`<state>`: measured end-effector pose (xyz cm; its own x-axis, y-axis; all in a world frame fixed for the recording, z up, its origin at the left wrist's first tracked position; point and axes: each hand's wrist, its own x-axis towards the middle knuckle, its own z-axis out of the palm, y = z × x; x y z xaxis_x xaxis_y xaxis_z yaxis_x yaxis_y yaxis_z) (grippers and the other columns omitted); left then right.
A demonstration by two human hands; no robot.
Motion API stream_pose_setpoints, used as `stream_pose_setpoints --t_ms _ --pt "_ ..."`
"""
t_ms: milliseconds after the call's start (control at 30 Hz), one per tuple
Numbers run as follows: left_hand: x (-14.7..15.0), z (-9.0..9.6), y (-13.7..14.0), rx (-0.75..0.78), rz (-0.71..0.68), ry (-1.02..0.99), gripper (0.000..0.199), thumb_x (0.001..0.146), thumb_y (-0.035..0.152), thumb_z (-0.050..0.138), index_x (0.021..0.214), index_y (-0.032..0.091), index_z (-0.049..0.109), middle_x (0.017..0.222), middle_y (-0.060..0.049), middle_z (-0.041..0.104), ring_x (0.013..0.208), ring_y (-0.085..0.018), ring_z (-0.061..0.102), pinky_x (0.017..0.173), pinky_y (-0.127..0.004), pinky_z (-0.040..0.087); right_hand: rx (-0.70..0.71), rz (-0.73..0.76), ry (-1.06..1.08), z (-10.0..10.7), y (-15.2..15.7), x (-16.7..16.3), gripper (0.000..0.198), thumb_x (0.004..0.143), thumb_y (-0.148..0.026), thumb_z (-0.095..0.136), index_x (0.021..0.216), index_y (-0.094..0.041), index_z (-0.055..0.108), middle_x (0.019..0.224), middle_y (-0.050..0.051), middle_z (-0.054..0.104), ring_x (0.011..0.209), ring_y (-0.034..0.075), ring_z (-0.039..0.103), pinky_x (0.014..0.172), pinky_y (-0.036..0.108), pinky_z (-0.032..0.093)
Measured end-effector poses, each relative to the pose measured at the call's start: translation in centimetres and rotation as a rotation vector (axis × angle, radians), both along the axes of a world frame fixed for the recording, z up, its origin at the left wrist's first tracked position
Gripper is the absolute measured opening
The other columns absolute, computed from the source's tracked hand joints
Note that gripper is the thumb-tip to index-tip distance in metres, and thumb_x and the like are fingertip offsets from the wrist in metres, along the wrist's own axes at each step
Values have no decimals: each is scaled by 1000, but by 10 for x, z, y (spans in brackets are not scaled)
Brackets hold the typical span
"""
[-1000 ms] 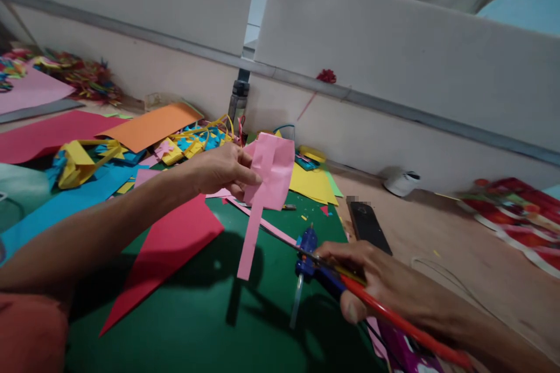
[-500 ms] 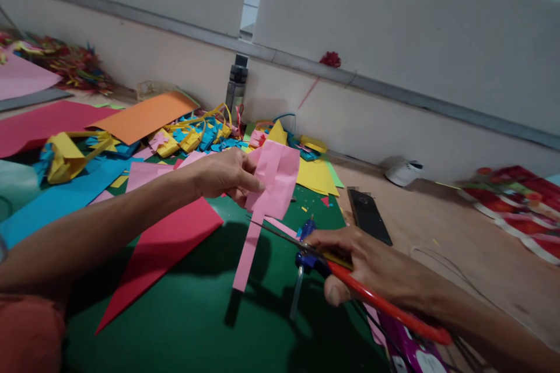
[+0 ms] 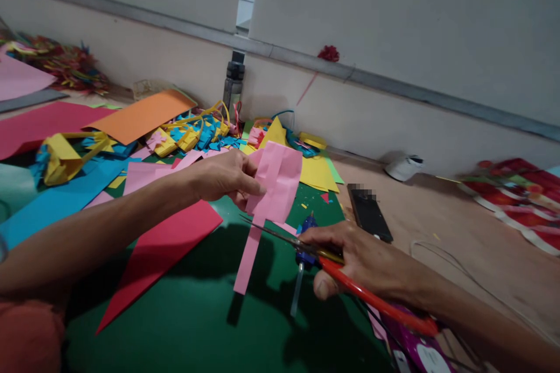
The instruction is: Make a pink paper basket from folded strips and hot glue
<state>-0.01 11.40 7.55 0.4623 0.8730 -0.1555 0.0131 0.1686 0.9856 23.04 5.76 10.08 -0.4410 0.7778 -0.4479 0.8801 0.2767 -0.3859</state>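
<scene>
So the left hand [image 3: 230,179] has the pink paper [image 3: 282,183] pinched between thumb and fingers, held up over the green surface [image 3: 205,341] with its strip [image 3: 247,265] dangling. Right hand [image 3: 356,259] is wrapped round the red-handled scissors [image 3: 371,294], blades across the strip just under the wide bit; can't tell if they touch. Blue glue gun [image 3: 308,224] sits behind the scissors, black phone [image 3: 371,215] off to the right.

Craft workspace, coloured sheets [image 3: 166,256], scissors [image 3: 371,293], glue gun [image 3: 308,225]
</scene>
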Motion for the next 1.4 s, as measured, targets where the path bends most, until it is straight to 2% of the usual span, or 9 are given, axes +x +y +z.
stream_pose_setpoints --t_ms 167,333,433,500,633,700,1100,1300,1400 --pt "2 0 -3 44 175 -14 22 51 -2 69 44 17 59 35 2 52 31 -12 51 35 -21 44 -8 3 11 -1 1 1 39 59 -57 70 75 -23 64 60 -6 46 55 10 39 47 21 26" --pt "2 1 -3 30 123 35 21 51 -2 70 46 16 60 37 1 54 32 -14 53 35 -22 44 -11 20 38 -1 1 0 39 59 -58 70 71 -21 63 58 -6 43 54 9 36 46 21 24" --pt "3 2 -4 39 186 56 23 52 -2 69 44 16 59 35 2 52 29 -12 50 32 -19 41 -5 13 19 -2 2 0 38 58 -57 70 72 -22 64 59 -6 45 54 10 38 46 21 25" --pt "3 2 -3 38 151 54 24 55 -2 67 43 15 58 35 2 52 29 -11 50 32 -18 41 -2 3 3 -2 2 1 40 57 -57 70 77 -23 66 60 -5 49 56 11 41 46 22 26" --pt "2 1 0 12 -32 47 22 61 -1 61 44 11 59 39 0 55 33 -9 52 35 -15 41 8 -13 -35 -2 2 1 43 57 -59 70 84 -24 68 64 -4 55 60 13 48 47 22 28" --pt "1 1 1 -2 -63 56 19 63 -1 60 47 10 60 40 1 56 34 -7 52 36 -13 42 1 -21 -58 -1 2 1 48 55 -62 70 85 -25 69 65 -4 56 60 14 49 47 22 28" --pt "0 3 1 28 -70 150 19 67 3 60 49 11 57 42 3 55 38 -6 52 40 -14 42 12 -29 -46 -1 2 0 49 55 -64 69 86 -26 68 65 -5 57 62 14 49 50 23 31" --pt "-2 -2 5 81 -90 164 15 64 7 63 51 11 58 43 2 55 38 -7 52 41 -16 42 -16 16 -20 -3 3 0 43 61 -63 67 70 -21 60 57 -7 41 56 10 38 48 22 25" --pt "-2 -4 7 87 -93 159 13 62 8 65 50 12 59 43 3 55 38 -7 51 41 -17 43 -29 34 -24 -2 2 0 42 62 -62 67 71 -22 59 57 -7 41 56 10 38 49 22 25"
